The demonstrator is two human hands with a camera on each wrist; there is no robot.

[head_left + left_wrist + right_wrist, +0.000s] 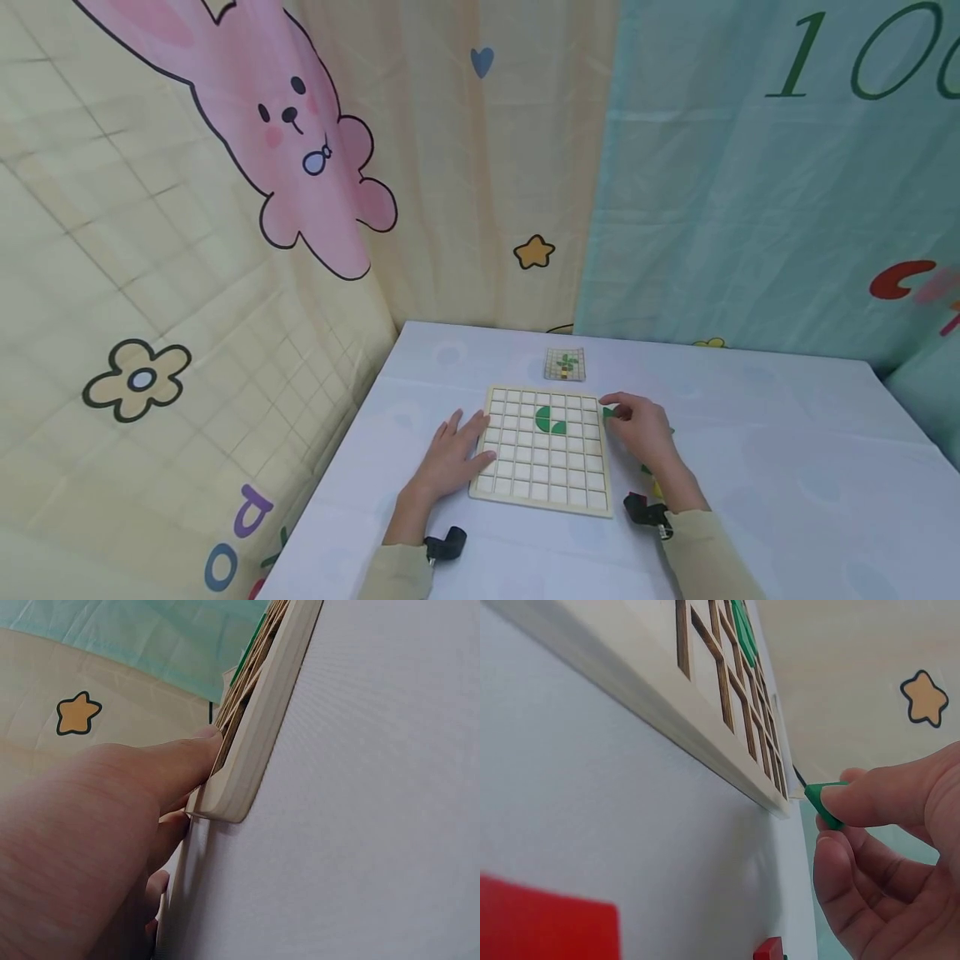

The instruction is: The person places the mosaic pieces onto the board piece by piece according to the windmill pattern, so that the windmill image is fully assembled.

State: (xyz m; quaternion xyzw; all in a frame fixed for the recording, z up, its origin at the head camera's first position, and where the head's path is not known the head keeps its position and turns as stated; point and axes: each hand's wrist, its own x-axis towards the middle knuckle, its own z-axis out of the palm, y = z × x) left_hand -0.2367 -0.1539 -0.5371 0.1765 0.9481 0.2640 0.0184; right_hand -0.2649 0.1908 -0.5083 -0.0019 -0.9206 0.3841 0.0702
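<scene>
One angular green piece (818,801) | right hand (643,427) pinching | wooden grid (542,467)

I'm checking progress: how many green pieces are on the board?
3 in the far half of the board: first green piece, second green piece directly below, third green piece to its right. The left hand covers some edge, possibly hiding another.

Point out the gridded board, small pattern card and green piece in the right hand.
Gridded board (541,456), head view: a bare square near its middle.
Pattern card (564,365), head view: middle of its face.
Green piece (817,801), right wrist view: exposed left part.
</scene>
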